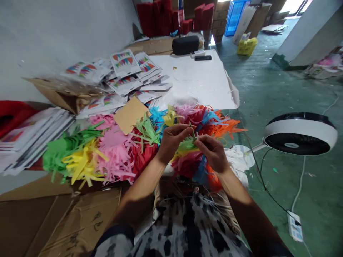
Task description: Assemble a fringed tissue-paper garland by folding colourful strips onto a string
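My left hand (173, 140) and my right hand (212, 151) meet in front of me, both closed on a green fringed paper tassel (187, 144). Their fingertips pinch its thin twisted top (192, 132). The green fringe hangs between the two palms. Below and around the hands lies a heap of fringed paper tassels (118, 150) in pink, yellow, green, red, blue and orange, spread across the table (198, 80) in front of me.
Printed packets (124, 63) lie stacked at the back left, beside a brown card piece (130, 114). An open cardboard box (66, 217) sits at lower left. A white floor fan (300, 134) with cable and power strip (294, 225) stands right. A black case (185, 44) rests far back.
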A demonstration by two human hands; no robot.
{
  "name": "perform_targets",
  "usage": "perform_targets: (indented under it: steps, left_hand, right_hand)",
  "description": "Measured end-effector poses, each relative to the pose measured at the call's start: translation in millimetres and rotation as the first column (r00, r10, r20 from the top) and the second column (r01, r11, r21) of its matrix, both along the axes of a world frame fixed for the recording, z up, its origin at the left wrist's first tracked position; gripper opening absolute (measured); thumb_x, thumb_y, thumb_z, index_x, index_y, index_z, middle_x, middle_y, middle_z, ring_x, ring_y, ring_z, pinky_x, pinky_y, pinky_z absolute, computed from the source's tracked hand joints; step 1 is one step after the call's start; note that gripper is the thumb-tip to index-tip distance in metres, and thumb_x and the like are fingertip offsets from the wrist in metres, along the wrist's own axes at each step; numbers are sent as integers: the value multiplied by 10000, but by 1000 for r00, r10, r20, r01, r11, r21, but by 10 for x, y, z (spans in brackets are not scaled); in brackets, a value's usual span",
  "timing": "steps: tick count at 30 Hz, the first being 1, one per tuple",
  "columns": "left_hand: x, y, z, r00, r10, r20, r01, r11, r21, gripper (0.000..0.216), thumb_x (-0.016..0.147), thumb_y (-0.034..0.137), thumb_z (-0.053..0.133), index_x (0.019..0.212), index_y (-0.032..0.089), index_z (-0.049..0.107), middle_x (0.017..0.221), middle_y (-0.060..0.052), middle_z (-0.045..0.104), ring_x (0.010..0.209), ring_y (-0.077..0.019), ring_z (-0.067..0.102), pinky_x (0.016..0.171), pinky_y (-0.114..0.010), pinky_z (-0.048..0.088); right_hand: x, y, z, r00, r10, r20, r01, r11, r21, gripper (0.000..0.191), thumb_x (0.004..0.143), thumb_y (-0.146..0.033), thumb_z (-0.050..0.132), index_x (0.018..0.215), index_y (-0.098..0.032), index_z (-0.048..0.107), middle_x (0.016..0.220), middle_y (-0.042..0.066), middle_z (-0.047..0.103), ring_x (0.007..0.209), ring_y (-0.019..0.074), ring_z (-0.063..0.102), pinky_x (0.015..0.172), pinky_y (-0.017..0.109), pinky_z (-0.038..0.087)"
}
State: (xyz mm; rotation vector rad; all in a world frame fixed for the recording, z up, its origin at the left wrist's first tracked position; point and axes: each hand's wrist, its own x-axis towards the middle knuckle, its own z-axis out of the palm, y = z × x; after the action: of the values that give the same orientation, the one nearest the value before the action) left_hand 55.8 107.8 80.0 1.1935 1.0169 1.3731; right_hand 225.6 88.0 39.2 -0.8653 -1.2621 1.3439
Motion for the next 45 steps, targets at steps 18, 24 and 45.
perform_targets:
  steps: [18, 24, 45]
  left_hand:
    - [63, 21, -180, 975, -63, 212, 85, 992, -97, 278, 843, 474, 854, 984, 235, 853, 770, -17, 754, 669, -105, 654, 636, -221, 506]
    - [103, 7, -108, 997, 19, 77, -25, 997, 75, 177, 919, 384, 775, 994, 227, 808, 804, -19, 764, 639, -115, 676, 645, -256, 531]
    - [120, 19, -158, 981, 19, 193, -5, 997, -75, 86, 870, 278, 660, 878, 192, 660, 766, -28, 786, 662, -170, 764, 668, -281, 613]
  right_hand:
    - [5, 4, 51, 985, -17, -171, -11, 987, -157, 261, 786, -473, 879, 817, -253, 741, 803, -21, 657, 709, 128, 553, 688, 266, 472]
    - [11, 12, 44, 992, -41, -118, 28, 993, -114, 271, 803, -483, 860, 814, -243, 735, 805, -15, 665, 727, 136, 561, 705, 273, 474]
    - [37, 17, -27, 995, -83, -46, 82, 996, -23, 214, 854, -440, 828, 841, -244, 743, 809, -15, 648, 730, 132, 535, 658, 259, 435]
